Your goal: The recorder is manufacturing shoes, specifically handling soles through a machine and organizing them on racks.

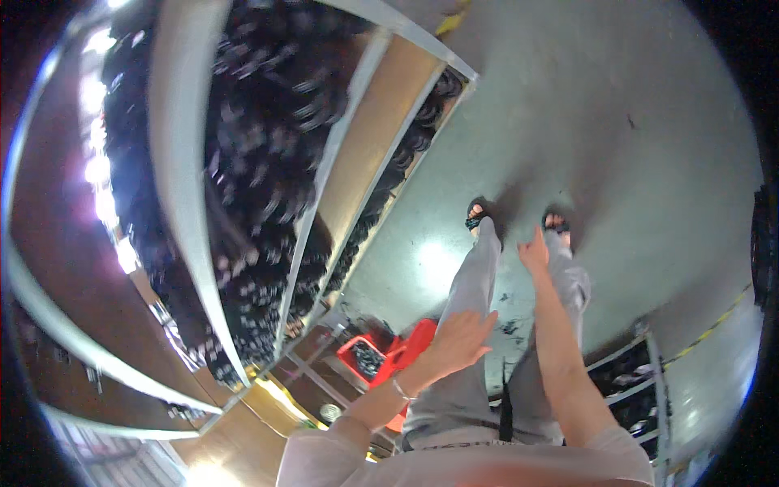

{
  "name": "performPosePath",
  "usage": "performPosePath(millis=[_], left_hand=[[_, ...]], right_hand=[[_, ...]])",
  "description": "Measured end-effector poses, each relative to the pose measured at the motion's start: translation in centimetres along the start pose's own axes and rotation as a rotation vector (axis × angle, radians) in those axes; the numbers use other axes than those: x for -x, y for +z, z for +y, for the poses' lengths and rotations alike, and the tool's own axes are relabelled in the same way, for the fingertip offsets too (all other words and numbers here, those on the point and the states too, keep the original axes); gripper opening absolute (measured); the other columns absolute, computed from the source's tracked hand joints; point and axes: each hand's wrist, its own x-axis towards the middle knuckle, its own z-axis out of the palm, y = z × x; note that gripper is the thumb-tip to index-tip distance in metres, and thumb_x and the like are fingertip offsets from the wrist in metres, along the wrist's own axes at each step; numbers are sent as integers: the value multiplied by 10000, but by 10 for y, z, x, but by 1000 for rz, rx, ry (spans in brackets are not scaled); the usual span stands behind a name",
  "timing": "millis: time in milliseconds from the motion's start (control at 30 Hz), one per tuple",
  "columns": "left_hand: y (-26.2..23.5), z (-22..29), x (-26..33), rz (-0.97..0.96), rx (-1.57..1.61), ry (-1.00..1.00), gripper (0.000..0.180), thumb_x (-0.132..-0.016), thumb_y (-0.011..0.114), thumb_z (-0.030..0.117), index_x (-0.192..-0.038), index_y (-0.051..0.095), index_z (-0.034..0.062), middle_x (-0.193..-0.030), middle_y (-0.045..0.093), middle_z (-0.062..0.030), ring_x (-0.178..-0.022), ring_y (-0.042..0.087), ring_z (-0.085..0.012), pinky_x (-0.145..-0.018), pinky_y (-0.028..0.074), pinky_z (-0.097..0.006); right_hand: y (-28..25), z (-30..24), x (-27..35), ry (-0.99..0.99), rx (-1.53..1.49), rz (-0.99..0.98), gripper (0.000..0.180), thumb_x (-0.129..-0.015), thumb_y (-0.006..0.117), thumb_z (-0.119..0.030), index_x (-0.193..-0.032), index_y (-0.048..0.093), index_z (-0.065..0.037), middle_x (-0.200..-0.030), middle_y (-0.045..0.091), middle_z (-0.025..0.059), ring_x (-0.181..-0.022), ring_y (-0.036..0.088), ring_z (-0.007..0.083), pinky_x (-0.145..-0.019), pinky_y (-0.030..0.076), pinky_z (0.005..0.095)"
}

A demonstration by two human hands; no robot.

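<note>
- We see the left hand (462, 337) open, fingers nearly straight, with nothing visible in it; the red bins (420, 337) appear just beside.
- The right hand (534, 250) looks half curled; its grip we cannot tell.
- Left forearm (415, 375) partly hides these bins; the black goods (268, 122) are blurred.

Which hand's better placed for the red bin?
Left, probably. The left hand looks empty and sits nearer the red bin in view; the right hand is farther off, over the right leg.
</note>
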Motion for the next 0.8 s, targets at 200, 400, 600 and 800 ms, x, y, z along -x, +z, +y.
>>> performPosePath(millis=[200, 400, 600, 800], left_hand=[[-69, 88, 190, 599, 632, 472, 459, -783, 686, 187, -1172, 518, 12, -928, 571, -137, -856, 563, -321, -749, 468, -388], [-72, 129, 411, 621, 512, 1669, 127, -880, 520, 114, -902, 618, 36, -789, 621, -156, -515, 531, -227, -402, 352, -345], [68, 226, 601, 1098, 229, 1191, 288, -916, 437, 197, -1107, 578, 33, -966, 617, -219, -692, 612, -243, -570, 498, -364], [264, 291, 692, 1689, 51, 628, 280, -821, 349, 1, -895, 607, -77, -894, 621, -209, -622, 593, -261, -555, 513, -384]], right_hand=[[-69, 52, 133, -399, 389, -495, 772, -695, 728, -234, -1338, 357, -23, -984, 631, 154, -919, 611, 260, -830, 468, 385], [-195, 118, 139, -561, 514, -687, 697, -730, 723, -387, -1275, 451, -47, -1050, 619, 115, -885, 610, 220, -817, 481, 346], [-203, 49, 214, 118, 737, -670, 367, -850, 591, -364, -994, 608, -26, -811, 623, 133, -677, 624, 243, -522, 510, 411], [-202, 49, 197, 136, 1025, -568, 253, -822, 630, -206, -985, 581, -18, -800, 593, 144, -592, 594, 264, -509, 520, 412]])
